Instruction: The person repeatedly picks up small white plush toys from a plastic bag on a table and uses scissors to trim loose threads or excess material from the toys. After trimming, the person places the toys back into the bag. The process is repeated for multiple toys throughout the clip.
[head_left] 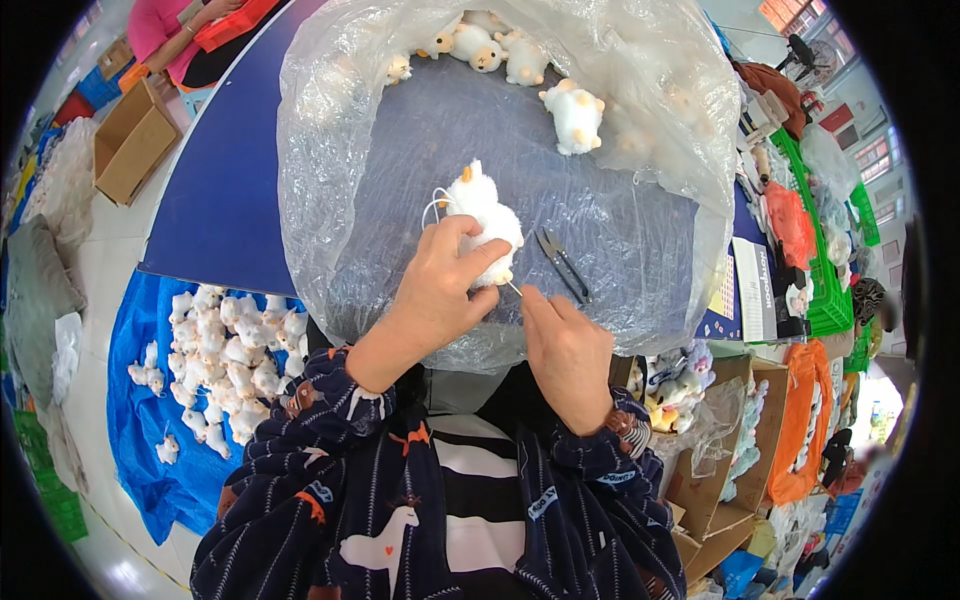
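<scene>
A small white plush animal (490, 222) with orange bits lies on the plastic-covered tabletop, gripped by my left hand (447, 275) with the fingers curled round its side. A white cord loop (432, 207) sticks out beside its upper end. My right hand (565, 350) is closed in a pinch at the toy's lower end. From its fingertips a thin, pale, needle-like piece (515, 288) reaches to the plush; whether it is a needle or a thread I cannot tell. Just right of the toy lie dark thread snips (564, 266), held by neither hand.
Clear plastic sheeting (330, 130) bunches round the blue table (215, 190). More plush toys (575, 117) sit at its far side. A pile of plush toys (235, 350) lies on a blue tarp at lower left. Cardboard boxes (715, 460) stand at lower right; another person (185, 40) sits far left.
</scene>
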